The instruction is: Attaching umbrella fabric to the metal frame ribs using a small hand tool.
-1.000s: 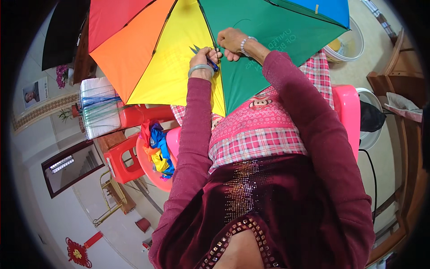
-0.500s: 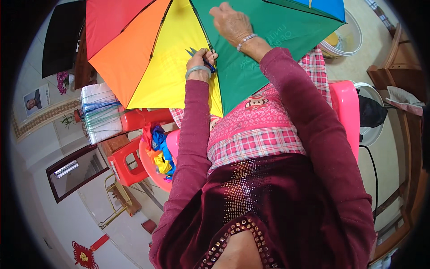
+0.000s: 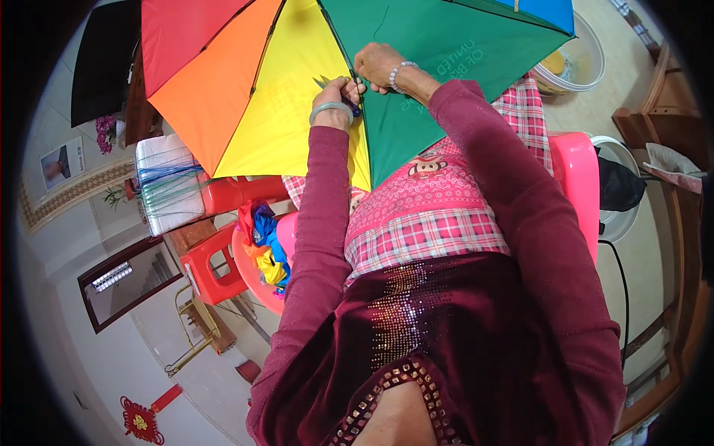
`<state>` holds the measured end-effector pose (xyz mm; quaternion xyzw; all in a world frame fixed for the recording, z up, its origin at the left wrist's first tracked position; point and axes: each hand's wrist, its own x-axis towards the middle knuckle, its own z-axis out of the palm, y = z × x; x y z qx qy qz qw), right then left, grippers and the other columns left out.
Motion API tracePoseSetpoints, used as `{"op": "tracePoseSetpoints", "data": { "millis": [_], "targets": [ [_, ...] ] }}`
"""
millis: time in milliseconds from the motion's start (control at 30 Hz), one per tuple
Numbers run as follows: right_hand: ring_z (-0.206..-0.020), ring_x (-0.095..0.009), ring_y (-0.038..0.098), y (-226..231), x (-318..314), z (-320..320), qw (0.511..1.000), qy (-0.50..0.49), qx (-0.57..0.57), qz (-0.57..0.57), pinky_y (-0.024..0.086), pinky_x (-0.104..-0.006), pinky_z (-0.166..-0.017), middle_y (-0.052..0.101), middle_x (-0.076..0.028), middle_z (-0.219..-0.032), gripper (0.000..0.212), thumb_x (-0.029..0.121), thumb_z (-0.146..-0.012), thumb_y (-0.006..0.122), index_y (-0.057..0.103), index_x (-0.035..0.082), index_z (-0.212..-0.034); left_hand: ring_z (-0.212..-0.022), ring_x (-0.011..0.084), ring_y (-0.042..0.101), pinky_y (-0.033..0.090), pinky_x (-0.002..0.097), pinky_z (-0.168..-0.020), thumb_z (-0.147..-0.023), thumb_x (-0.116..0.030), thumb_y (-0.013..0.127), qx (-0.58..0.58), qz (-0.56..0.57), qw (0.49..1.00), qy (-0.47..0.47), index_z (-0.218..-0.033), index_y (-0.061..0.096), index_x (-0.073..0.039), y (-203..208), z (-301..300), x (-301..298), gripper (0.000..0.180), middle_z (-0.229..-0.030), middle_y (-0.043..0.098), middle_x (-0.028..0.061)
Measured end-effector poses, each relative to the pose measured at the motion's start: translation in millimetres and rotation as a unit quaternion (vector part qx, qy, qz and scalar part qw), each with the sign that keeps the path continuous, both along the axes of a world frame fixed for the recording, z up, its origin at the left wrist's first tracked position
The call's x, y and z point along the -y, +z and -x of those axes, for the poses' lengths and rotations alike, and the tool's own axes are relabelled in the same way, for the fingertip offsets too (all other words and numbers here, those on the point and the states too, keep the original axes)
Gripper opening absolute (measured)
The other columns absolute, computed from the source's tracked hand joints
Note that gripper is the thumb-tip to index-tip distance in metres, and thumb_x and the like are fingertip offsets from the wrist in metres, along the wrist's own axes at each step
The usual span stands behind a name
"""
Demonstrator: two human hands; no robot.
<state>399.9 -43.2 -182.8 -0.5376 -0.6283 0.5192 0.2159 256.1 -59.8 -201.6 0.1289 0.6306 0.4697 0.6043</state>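
An open umbrella (image 3: 297,111) with red, orange, yellow, green and blue panels spreads across the top, its dark ribs showing. My left hand (image 3: 333,95) is closed round small scissors (image 3: 320,82), blades poking out to the left and a dark blue handle under the palm. Its fingertips meet the rib between the yellow and green panels. Just right of that rib, my right hand (image 3: 383,63) is closed in a pinch close to the left fingertips; what it pinches is hidden. A dark thread (image 3: 384,22) curves over the green panel above it.
A red basin (image 3: 249,275) with colourful folded cloth stands at the left, near a red stool (image 3: 212,264) and a white string-wrapped block (image 3: 167,186). Buckets (image 3: 587,67) stand at the right beside a pink chair (image 3: 576,178). A checked pink apron (image 3: 431,238) covers my lap.
My right hand has come down and left from above the green panel to the rib beside my left hand. The left hand stays almost in place with the scissors.
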Motion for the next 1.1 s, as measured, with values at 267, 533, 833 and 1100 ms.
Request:
{"op": "tracePoseSetpoints", "data": {
  "millis": [267, 533, 833, 1100],
  "targets": [
    [-0.037, -0.016, 0.053, -7, -2, 14, 0.998, -0.001, 0.017, -0.057, 0.044, -0.0284, -0.037, 0.057, -0.009, -0.052, 0.012, 0.005, -0.075, 0.049, 0.061, 0.002, -0.079, -0.051, 0.0217, 0.056, 0.043, 0.0243, -0.04, -0.083, -0.008, 0.047, 0.045, 0.008, 0.996, -0.074, -0.079, 0.049, 0.004, -1, 17, -3, 0.014, -0.064, 0.057, 0.0129],
    [-0.058, -0.027, 0.058, -19, -4, 38, 0.951, -0.002, 0.132, -0.28, 0.047, -0.0367, -0.056, 0.059, -0.013, -0.065, 0.01, 0.01, -0.074, 0.05, 0.058, 0.004, -0.072, -0.05, 0.0189, 0.055, 0.042, 0.0235, -0.04, -0.083, -0.01, 0.049, 0.001, -0.02, 0.997, -0.077, -0.078, 0.052, 0.005, 11, 23, 8, 0.016, -0.065, 0.058, 0.0124],
    [-0.068, -0.031, 0.061, 5, -7, 53, 0.922, -0.003, 0.197, -0.333, 0.05, -0.0369, -0.064, 0.062, -0.016, -0.076, 0.02, 0.014, -0.077, 0.048, 0.062, 0.0, -0.079, -0.043, 0.0163, 0.053, 0.038, 0.0235, -0.034, -0.08, -0.009, 0.048, -0.109, -0.048, 0.992, -0.036, -0.074, 0.053, 0.003, 33, 34, 14, 0.014, -0.059, 0.056, 0.0106],
    [-0.051, -0.014, 0.055, 143, 4, 27, 0.852, -0.169, -0.494, -0.037, 0.047, -0.0238, -0.04, 0.054, -0.007, -0.066, 0.007, 0.009, -0.082, 0.049, 0.047, 0.002, -0.081, -0.039, 0.0149, 0.052, 0.035, 0.0237, -0.032, -0.077, -0.009, 0.048, -0.164, -0.042, 0.985, -0.018, -0.068, 0.052, 0.001, 46, 73, 24, 0.014, -0.054, 0.054, 0.0083]
  ]
}}
